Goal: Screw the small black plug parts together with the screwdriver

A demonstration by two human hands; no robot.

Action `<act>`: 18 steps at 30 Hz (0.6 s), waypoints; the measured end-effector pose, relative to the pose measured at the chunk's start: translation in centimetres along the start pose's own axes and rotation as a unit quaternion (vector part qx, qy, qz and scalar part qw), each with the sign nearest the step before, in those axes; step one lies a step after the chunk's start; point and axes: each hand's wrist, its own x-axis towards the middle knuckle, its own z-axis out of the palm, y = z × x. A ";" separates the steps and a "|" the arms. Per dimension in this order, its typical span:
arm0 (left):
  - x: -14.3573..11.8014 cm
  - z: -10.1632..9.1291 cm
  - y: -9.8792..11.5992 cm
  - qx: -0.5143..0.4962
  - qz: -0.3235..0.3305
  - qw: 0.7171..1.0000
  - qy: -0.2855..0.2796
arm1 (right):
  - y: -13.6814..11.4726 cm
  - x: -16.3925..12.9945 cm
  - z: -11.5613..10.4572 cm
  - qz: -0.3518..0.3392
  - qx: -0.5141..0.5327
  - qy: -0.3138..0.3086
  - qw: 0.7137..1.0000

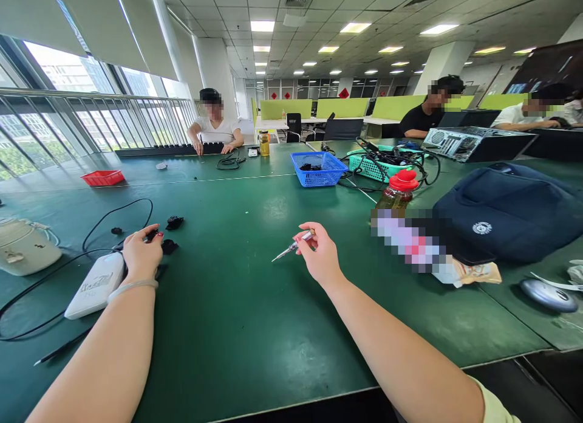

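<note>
On the green counter [255, 301], a small black part [152, 234] is pinched by the left hand [141, 253] beside a white box [93, 284], while a screwdriver [291, 247] is gripped in the right hand's [319, 253] closed fingers.

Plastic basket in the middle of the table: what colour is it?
Blue, seen in the head view: basket.

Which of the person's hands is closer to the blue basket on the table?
Right. The right hand, holding a screwdriver, is just below the blue basket; the left hand is far off to its left.
</note>
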 end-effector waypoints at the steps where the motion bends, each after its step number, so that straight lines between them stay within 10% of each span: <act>1: 0.0 -0.1 0.1 0.003 -0.001 1.000 0.008 | 0.0 0.0 0.0 0.000 -0.001 0.000 1.000; 18: -0.9 -0.9 1.7 0.044 -0.059 0.994 -0.079 | -0.4 0.1 -0.1 -0.001 -0.011 -0.002 1.000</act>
